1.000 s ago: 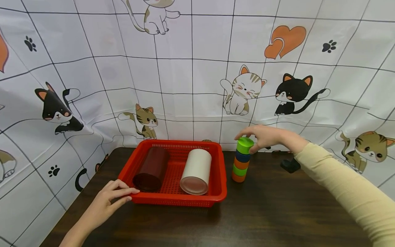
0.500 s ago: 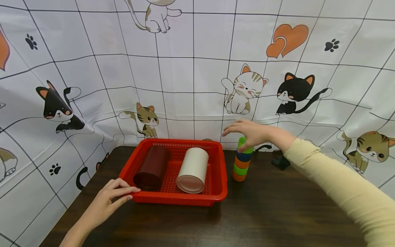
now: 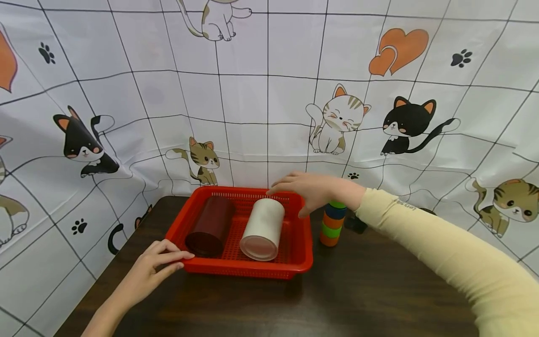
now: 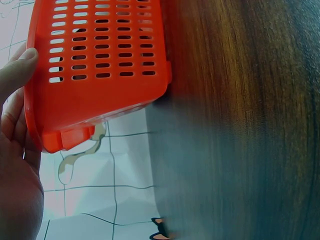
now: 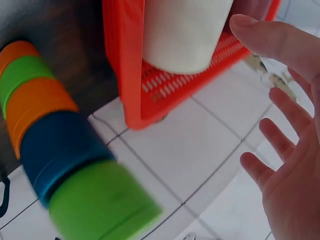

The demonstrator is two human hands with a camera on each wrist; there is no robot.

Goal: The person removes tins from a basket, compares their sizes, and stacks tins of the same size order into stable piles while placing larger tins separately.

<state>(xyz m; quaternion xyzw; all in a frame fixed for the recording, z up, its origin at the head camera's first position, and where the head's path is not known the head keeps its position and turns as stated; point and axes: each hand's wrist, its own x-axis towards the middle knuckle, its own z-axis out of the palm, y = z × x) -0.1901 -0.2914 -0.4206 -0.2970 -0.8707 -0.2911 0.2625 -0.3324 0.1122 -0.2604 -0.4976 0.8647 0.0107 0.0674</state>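
Observation:
My left hand (image 3: 153, 269) pinches the front left corner of the red plastic basket (image 3: 248, 267), with the thumb on the outside of the rim in the left wrist view. Inside lie a dark brown cylinder (image 3: 212, 227) and a white cylinder (image 3: 264, 229), side by side. My right hand (image 3: 309, 189) reaches over the basket's back right side, fingers spread and holding nothing. Beneath its wrist stands a stack of green, blue and orange cup-like pieces (image 3: 331, 229); its top is partly hidden in the head view but shows in the right wrist view.
The dark wooden table (image 3: 370, 285) carries the basket and the stack. A small black object (image 3: 355, 224) lies behind the stack, partly covered by the right sleeve. A white sheet printed with cats (image 3: 286, 131) hangs at the back and left.
My right hand has let go of the top of the coloured stack and moved left over the basket's edge. The white cylinder has rolled slightly left. My left hand keeps its place.

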